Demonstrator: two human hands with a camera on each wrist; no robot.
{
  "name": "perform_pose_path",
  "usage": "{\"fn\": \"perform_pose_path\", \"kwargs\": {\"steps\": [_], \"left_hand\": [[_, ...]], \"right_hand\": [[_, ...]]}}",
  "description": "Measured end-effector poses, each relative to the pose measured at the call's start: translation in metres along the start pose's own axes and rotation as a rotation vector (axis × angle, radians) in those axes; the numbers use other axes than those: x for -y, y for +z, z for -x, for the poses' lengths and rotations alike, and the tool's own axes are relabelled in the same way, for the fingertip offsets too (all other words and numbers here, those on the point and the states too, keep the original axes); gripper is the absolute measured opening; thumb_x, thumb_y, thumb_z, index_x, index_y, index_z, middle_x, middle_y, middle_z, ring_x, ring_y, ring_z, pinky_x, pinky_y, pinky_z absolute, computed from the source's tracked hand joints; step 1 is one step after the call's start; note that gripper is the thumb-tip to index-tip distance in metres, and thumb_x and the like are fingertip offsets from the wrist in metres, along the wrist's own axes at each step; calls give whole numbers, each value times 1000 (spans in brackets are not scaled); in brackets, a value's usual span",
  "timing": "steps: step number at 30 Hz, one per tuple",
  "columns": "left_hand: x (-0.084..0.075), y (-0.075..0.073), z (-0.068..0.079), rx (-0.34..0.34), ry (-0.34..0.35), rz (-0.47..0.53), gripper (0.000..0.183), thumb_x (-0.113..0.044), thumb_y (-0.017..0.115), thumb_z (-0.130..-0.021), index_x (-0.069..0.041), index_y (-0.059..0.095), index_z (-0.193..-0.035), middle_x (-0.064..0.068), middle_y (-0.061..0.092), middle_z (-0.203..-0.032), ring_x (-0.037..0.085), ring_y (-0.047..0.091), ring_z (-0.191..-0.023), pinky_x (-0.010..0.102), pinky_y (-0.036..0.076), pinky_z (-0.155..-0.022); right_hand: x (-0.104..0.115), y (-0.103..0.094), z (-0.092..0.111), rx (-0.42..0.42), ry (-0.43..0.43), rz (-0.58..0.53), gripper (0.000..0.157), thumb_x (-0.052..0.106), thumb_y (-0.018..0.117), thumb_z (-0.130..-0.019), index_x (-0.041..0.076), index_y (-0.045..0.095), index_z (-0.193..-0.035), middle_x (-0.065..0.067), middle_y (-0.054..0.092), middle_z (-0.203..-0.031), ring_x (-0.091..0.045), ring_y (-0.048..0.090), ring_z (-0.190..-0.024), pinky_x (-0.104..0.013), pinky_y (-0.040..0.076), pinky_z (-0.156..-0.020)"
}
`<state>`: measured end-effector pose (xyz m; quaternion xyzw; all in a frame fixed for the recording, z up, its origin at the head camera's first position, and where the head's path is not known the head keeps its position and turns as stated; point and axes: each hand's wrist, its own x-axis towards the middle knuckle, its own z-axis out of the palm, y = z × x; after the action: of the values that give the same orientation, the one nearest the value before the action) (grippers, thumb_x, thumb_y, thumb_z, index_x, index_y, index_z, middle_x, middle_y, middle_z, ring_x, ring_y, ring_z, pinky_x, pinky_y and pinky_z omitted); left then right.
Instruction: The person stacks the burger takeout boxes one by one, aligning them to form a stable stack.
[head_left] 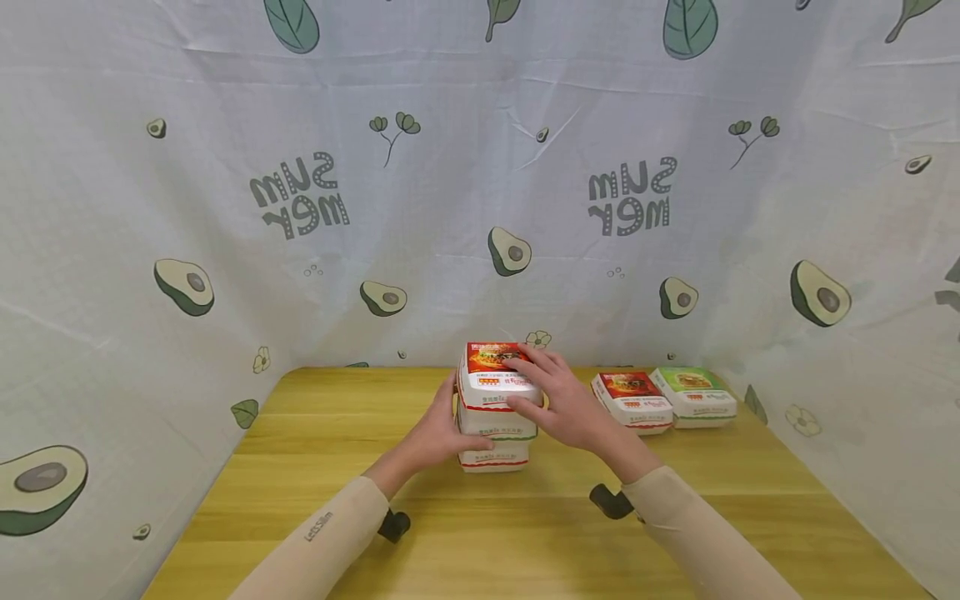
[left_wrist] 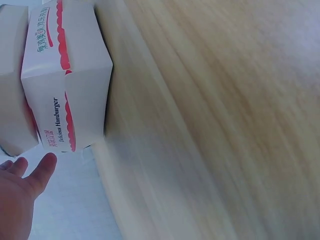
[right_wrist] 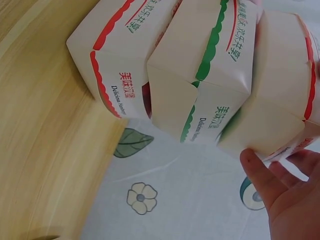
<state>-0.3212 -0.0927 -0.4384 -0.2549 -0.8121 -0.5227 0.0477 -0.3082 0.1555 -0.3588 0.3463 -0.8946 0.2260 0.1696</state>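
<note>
Three white cardboard burger boxes stand in a stack. The top box [head_left: 498, 382] has a red printed lid, the middle box [right_wrist: 202, 65] a green scalloped edge, and the bottom box [left_wrist: 67, 80] a red one. My left hand [head_left: 433, 432] rests along the stack's left side, its thumb reaching across the lower front. My right hand [head_left: 566, 398] lies spread against the top box, with fingers over its lid and the thumb at its front. In the right wrist view, a fingertip touches that box's side. The boxes sit slightly out of line with one another.
Two more burger boxes stand side by side at the back right, one red-lidded [head_left: 632, 402] and one green-lidded [head_left: 693, 397]. The wooden table [head_left: 480, 542] meets a white avocado-print cloth [head_left: 450, 192] behind and at both sides.
</note>
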Motion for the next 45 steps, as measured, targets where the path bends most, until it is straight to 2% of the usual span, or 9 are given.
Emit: {"fn": "perform_pose_path", "kwargs": {"steps": [6,10,14,19,23,29,40,41,45], "left_hand": [[-6,-5,1,-52,-42,-52,126,-45,90,-72,-35,1,-161,1,27,-160,24,30,-146,61,31,-115],[-12,-5,2,-66,-54,-26,125,-44,89,-74,-29,2,-162,1,24,-162,24,30,-146,57,34,-115],[-20,-4,0,-82,-23,0,124,-43,89,-74,-25,3,-162,0,23,-162,24,33,-143,55,35,-115],[-24,-4,-2,-108,-6,-4,123,-47,88,-74,-30,4,-162,-1,22,-163,24,35,-143,57,34,-114],[-25,-4,-3,-108,-5,-27,121,-50,87,-75,-32,3,-161,0,20,-165,26,31,-146,60,32,-115],[-26,-5,-5,-110,-6,-34,117,-47,85,-78,-33,5,-161,-2,23,-163,24,32,-145,57,32,-116],[-24,-5,-9,-104,24,-26,112,-47,83,-81,-28,7,-162,-1,25,-162,23,36,-143,55,34,-115],[-30,-6,-7,-98,19,-19,111,-44,82,-82,-27,7,-162,1,25,-162,24,36,-143,56,33,-116],[-30,-6,-8,-99,19,-13,110,-41,82,-83,-28,7,-162,0,27,-161,24,37,-142,55,34,-116]], "right_hand": [[0,0,0,-1,-2,5,60,49,64,-96,28,47,-150,-2,31,-164,-31,33,-144,-63,45,-101],[0,1,1,7,-4,5,61,50,63,-96,29,47,-151,-2,30,-164,-30,33,-144,-63,45,-101],[0,1,1,4,-6,8,60,51,63,-96,29,47,-150,-2,31,-164,-31,33,-144,-62,46,-101],[0,1,1,2,-9,11,61,51,63,-96,29,47,-150,-2,30,-165,-31,32,-145,-62,45,-101],[0,1,2,6,-3,4,60,51,62,-96,29,47,-150,-3,30,-165,-30,32,-145,-62,46,-102],[1,1,2,1,-9,-1,60,51,63,-96,29,47,-150,-2,30,-165,-31,31,-145,-63,45,-102],[0,2,1,1,-10,0,60,50,62,-97,28,47,-151,-2,30,-164,-30,32,-145,-62,46,-102],[0,2,1,1,-9,-1,60,50,62,-97,28,47,-151,-3,30,-164,-30,32,-145,-62,46,-102],[0,2,1,2,-11,-4,60,49,63,-97,27,47,-151,-4,30,-164,-31,32,-145,-62,45,-102]]}}
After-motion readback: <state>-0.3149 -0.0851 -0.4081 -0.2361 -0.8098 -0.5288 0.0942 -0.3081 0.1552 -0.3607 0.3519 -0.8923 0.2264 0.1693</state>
